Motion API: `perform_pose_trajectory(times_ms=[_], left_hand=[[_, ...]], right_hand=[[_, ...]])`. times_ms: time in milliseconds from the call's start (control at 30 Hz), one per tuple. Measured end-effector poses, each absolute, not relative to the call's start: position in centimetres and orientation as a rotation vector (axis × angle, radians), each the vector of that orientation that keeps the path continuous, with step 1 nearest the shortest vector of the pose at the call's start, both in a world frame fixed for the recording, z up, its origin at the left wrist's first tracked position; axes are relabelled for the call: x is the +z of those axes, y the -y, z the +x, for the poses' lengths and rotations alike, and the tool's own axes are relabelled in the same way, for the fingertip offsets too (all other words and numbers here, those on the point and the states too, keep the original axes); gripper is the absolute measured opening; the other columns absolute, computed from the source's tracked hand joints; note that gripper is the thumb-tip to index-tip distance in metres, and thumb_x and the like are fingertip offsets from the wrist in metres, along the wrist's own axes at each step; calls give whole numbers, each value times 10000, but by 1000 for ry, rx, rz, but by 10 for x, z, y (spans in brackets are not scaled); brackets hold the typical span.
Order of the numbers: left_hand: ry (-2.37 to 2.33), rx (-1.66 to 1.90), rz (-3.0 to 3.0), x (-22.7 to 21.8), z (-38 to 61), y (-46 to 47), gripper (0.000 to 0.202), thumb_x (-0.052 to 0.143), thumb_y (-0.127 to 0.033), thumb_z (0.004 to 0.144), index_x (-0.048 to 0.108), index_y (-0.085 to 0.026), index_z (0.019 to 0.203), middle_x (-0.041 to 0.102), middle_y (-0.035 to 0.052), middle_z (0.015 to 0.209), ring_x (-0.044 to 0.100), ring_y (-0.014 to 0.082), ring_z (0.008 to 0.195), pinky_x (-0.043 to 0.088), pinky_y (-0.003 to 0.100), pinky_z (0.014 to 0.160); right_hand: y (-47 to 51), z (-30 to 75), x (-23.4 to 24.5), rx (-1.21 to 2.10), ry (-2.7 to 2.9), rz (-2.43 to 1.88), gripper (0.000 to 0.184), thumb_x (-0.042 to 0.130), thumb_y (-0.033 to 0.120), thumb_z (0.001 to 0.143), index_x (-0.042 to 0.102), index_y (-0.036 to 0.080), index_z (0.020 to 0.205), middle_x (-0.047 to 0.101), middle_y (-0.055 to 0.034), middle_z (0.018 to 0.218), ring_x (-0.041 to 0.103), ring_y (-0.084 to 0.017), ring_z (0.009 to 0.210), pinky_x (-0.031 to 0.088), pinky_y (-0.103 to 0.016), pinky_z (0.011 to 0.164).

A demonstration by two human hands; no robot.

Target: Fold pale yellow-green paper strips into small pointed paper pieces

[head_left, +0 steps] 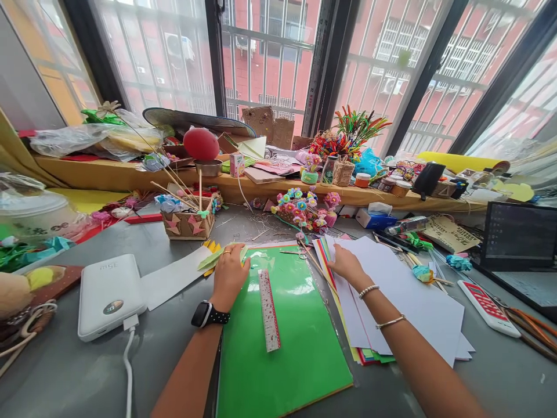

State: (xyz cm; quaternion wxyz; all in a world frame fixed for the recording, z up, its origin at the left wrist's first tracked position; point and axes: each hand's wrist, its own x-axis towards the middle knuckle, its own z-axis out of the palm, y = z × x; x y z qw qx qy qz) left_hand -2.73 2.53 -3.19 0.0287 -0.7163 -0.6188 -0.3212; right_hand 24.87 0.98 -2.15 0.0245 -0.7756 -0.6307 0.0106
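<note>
My left hand (230, 273), wearing a ring and a dark watch, is closed on a piece of light green paper (209, 259) at the top left of a green board (304, 342). On that board lie a narrow ruler (270, 310) with a red edge and, near its top, a small pair of scissors (301, 253). With two bracelets at its wrist, my right hand (348, 267) grips the left edge of a stack of white paper sheets (413, 296). Coloured sheets (321, 255) show under the white ones. Some fingertips of both hands are hidden.
A white power bank (113, 296) with a cable stands at left, beside a white paper strip (174, 281). Behind are a cardboard box (189, 226) with sticks and several craft flowers (300, 206). A calculator (487, 307) and laptop (522, 244) are at right.
</note>
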Motion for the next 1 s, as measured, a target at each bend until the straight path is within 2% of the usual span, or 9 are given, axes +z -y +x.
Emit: perform_pose_trajectory(times_ms=[100, 167, 267, 367, 500, 833, 1000], left_hand=[[1901, -1006, -2209, -33, -27, -26, 285, 481, -179, 712, 483, -132, 993, 522, 118, 1018, 492, 228, 941, 384, 347, 806], [1900, -1002, -2210, -33, -27, -26, 292, 482, -179, 710, 484, -122, 997, 521, 123, 1022, 488, 232, 946, 380, 347, 813], [1906, -994, -2217, -33, -26, -26, 310, 486, -185, 707, 487, -102, 1006, 520, 129, 1026, 487, 238, 947, 377, 349, 819], [1909, -996, -2212, -34, -26, -26, 318, 486, -191, 704, 489, -102, 1009, 522, 128, 1022, 491, 241, 943, 384, 352, 810], [1898, -996, -2201, -35, -26, -27, 312, 476, -190, 705, 490, -112, 1007, 527, 125, 1016, 488, 242, 959, 389, 350, 802], [1893, -977, -2199, -37, -26, -27, 326, 481, -193, 698, 493, -107, 1012, 530, 134, 1017, 498, 253, 937, 394, 348, 793], [1868, -1001, -2210, -38, -26, -28, 319, 476, -185, 698, 495, -103, 1005, 537, 133, 1007, 503, 249, 926, 396, 343, 795]], right_hand=[[-12, 251, -19, 15, 2012, -2367, 520, 450, 119, 690, 326, 83, 1194, 562, -162, 1001, 538, -242, 895, 375, -277, 675], [-13, 254, -18, 18, 2081, -2336, 496, 429, 74, 689, 374, 142, 1177, 576, -125, 993, 544, -214, 889, 371, -258, 678], [-13, 259, -17, 17, 2139, -2339, 312, 414, 85, 705, 557, 129, 980, 605, -128, 926, 551, -209, 871, 370, -251, 674], [-11, 260, -18, -17, 2132, -2369, 243, 418, 201, 735, 611, 86, 829, 618, -159, 860, 559, -231, 840, 377, -267, 659], [-11, 256, -19, -57, 2100, -2395, 312, 460, 325, 710, 609, 75, 824, 615, -168, 863, 565, -245, 823, 385, -275, 650], [-15, 242, -18, -66, 2066, -2468, 326, 494, 315, 675, 614, 66, 847, 615, -180, 843, 582, -259, 774, 407, -281, 588], [-14, 236, -18, -75, 2108, -2442, 289, 460, 267, 702, 621, 69, 838, 609, -185, 846, 576, -256, 788, 403, -282, 599]])
